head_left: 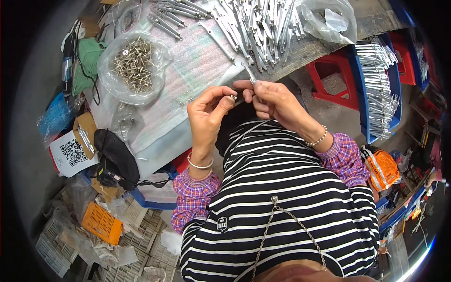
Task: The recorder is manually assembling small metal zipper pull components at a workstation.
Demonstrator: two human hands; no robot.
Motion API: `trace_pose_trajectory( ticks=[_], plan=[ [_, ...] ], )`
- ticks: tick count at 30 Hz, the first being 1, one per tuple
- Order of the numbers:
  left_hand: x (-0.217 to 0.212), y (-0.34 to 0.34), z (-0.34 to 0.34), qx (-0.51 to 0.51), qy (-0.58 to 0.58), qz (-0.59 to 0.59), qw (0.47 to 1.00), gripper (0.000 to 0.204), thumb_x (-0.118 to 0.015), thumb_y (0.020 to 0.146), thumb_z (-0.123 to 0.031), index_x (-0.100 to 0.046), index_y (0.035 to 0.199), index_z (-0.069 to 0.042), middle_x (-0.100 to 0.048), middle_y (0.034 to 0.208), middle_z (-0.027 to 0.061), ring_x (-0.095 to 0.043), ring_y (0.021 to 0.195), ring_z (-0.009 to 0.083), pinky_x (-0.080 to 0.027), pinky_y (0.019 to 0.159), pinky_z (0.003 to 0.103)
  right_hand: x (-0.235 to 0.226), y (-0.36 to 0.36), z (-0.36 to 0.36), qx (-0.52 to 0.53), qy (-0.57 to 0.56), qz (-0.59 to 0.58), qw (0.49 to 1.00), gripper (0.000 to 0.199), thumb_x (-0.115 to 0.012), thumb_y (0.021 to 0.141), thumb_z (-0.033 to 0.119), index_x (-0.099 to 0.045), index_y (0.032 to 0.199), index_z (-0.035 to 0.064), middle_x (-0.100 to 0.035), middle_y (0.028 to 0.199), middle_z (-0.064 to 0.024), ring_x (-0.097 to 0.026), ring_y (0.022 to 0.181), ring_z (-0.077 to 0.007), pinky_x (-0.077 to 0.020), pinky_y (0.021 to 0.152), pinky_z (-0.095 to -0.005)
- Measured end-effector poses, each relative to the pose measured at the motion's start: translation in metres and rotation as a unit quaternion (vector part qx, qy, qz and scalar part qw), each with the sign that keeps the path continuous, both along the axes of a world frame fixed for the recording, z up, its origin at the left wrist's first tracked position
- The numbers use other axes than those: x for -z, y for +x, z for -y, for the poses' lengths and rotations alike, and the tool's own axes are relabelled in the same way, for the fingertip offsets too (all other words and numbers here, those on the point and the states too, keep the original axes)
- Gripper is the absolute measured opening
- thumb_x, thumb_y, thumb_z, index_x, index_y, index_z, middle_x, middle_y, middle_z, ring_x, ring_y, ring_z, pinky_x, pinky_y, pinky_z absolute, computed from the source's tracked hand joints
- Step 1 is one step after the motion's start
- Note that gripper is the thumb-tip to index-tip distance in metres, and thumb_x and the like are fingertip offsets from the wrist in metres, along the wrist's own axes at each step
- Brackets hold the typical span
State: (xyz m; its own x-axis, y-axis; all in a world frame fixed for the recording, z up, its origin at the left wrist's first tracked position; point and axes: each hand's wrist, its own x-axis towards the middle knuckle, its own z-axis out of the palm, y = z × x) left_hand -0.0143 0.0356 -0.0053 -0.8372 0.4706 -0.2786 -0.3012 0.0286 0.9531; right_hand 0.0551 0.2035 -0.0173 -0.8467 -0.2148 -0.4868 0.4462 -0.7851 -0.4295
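Note:
My left hand [206, 113] is closed, its thumb and forefinger pinching a small shiny metal piece [233, 97] whose exact kind is too small to make out. Close beside it, my right hand [277, 101] grips the near end of a slim silver metal part [249, 71], which points away toward the table. The two hands are apart, above the table's near edge. Beyond them lies a heap of similar slim silver metal parts [263, 30]. One longer metal rod [217, 42] lies alone to the left of that heap.
On the table's left stands a clear plastic bag of nail-like metal pins [135, 63]. Another clear bag [331, 21] sits at the far right. A blue tray of metal parts [364, 113] rests by a red stool [324, 63]. A black pouch [112, 155] lies left.

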Motion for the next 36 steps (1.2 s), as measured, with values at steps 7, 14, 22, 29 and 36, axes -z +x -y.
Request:
trace_pose_trajectory(
  ticks=[7, 14, 22, 29, 36],
  plan=[
    [0.0, -0.002, 0.003, -0.018, 0.014, 0.038, 0.999, 0.008, -0.065, 0.082, -0.004, -0.065, 0.087, 0.001, -0.06, 0.071, 0.0005, -0.053, 0.061, 0.0055, -0.038, 0.054, 0.017, -0.003, 0.002, 0.002, -0.046, 0.176, -0.074, 0.98, 0.039, -0.045, 0.096, 0.022, -0.048, 0.123, -0.0052, -0.044, 0.082, 0.002, -0.038, 0.062, -0.0041, -0.0345, 0.054, -0.0179],
    [0.002, 0.0, 0.004, -0.022, 0.026, 0.059, 0.998, 0.009, -0.065, 0.082, -0.006, -0.065, 0.088, 0.001, -0.061, 0.072, 0.0012, -0.054, 0.061, 0.0059, -0.039, 0.053, 0.017, 0.0, 0.001, 0.004, -0.016, 0.236, -0.111, 0.965, 0.03, -0.05, 0.093, 0.017, -0.057, 0.113, -0.0032, -0.047, 0.084, 0.0009, -0.044, 0.068, -0.0059, -0.0375, 0.059, -0.0185],
    [0.0, -0.003, 0.009, 0.003, 0.047, 0.068, 0.997, 0.008, -0.065, 0.081, -0.005, -0.066, 0.087, 0.001, -0.06, 0.073, 0.0007, -0.054, 0.064, 0.0054, -0.039, 0.054, 0.017, -0.009, 0.004, 0.005, 0.043, 0.588, -0.293, 0.753, 0.031, -0.069, 0.065, -0.005, -0.066, 0.095, 0.0027, -0.06, 0.078, -0.0083, -0.059, 0.068, -0.0165, -0.0451, 0.058, -0.0246],
    [-0.008, -0.007, 0.012, 0.064, 0.024, -0.01, 0.998, 0.009, -0.065, 0.08, -0.005, -0.065, 0.085, 0.003, -0.06, 0.08, 0.0035, -0.053, 0.072, 0.0092, -0.04, 0.064, 0.02, -0.012, 0.005, 0.007, 0.049, 0.634, -0.355, 0.685, 0.025, -0.069, 0.064, -0.005, -0.065, 0.088, 0.002, -0.06, 0.075, -0.008, -0.06, 0.065, -0.0193, -0.0465, 0.055, -0.0282],
    [-0.008, -0.009, 0.017, 0.106, 0.003, -0.068, 0.992, 0.007, -0.064, 0.077, 0.004, -0.067, 0.084, 0.003, -0.062, 0.08, 0.0057, -0.056, 0.071, 0.0095, -0.043, 0.062, 0.02, -0.014, 0.004, 0.01, 0.066, 0.654, -0.382, 0.65, 0.027, -0.068, 0.062, -0.004, -0.065, 0.087, 0.0038, -0.059, 0.072, -0.0065, -0.058, 0.061, -0.0196, -0.0447, 0.052, -0.0278]
  ],
)
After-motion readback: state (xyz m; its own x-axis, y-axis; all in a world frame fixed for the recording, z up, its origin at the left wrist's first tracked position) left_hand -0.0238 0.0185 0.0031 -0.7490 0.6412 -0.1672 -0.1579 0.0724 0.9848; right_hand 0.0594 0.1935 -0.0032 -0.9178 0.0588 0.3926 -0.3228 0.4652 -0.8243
